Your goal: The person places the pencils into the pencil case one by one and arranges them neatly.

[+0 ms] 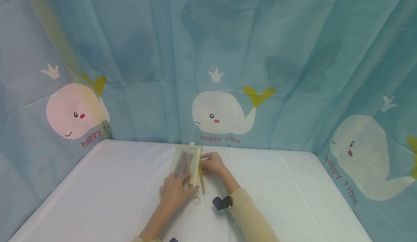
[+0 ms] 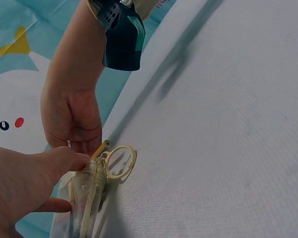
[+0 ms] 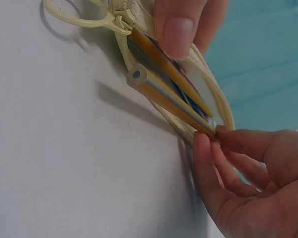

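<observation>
A see-through mesh pencil case [image 1: 177, 157] with cream edging lies on the white table, several pencils [image 1: 181, 166] showing through it. My left hand [image 1: 177, 190] grips its near end, thumb at the zipped edge and fingers across the top. Beside the case's right edge, my right hand [image 1: 213, 164] pinches a yellow pencil [image 3: 171, 101] between thumb and fingers. The pencil slants along the unzipped opening, its flat end pointing back towards the zip pull ring [image 3: 82, 23]. Another yellow pencil [image 3: 164, 62] lies within the opening. The pinched pencil's far end is hidden by the fingers.
The white tabletop [image 1: 286, 198] extends around the case. A blue curtain [image 1: 146, 115] printed with whales hangs behind and at both sides. A dark wrist camera [image 1: 223, 202] sits on the right wrist.
</observation>
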Demonstrator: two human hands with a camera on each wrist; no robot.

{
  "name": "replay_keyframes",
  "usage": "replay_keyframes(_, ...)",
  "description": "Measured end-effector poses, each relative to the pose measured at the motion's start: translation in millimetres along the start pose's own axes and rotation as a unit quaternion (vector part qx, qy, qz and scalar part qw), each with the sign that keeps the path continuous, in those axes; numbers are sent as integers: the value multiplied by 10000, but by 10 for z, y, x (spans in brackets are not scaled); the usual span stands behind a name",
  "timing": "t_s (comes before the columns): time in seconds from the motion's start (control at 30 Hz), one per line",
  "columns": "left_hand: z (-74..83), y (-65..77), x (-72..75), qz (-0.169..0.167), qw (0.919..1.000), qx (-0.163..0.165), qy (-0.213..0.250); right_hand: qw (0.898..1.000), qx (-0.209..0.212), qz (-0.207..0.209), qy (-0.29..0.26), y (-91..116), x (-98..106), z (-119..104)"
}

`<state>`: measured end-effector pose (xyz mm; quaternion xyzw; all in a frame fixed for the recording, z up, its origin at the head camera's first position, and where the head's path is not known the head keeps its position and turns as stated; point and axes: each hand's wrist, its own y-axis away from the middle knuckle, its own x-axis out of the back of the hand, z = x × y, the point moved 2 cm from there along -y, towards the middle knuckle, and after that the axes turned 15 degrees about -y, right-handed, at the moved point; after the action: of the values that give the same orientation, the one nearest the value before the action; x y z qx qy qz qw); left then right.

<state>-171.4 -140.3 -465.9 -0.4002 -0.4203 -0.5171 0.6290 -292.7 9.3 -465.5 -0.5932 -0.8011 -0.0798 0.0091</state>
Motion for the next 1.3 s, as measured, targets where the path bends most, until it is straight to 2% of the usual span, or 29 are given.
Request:
replay_keyframes(0.2, 1, -1, 5, -16, 10000, 21, 40, 9999, -30, 86, -73, -37, -53, 24)
replay_keyframes(0.43, 0, -4, -5, 62, 10000, -2, -13, 9994, 291, 175, 8, -87, -96, 51)
replay_keyframes(0.73, 2, -3, -6, 83, 9999, 23, -61, 9984, 441, 362, 45, -80, -157, 38)
replay_keyframes(1.0, 13, 4, -3, 46, 10000, 78, 12, 9983, 388, 166, -412, -25, -234, 32)
replay_keyframes(1.3, 6, 2, -10, 28, 9999, 115, 11, 9977, 563, 184, -330, -26, -280, 42)
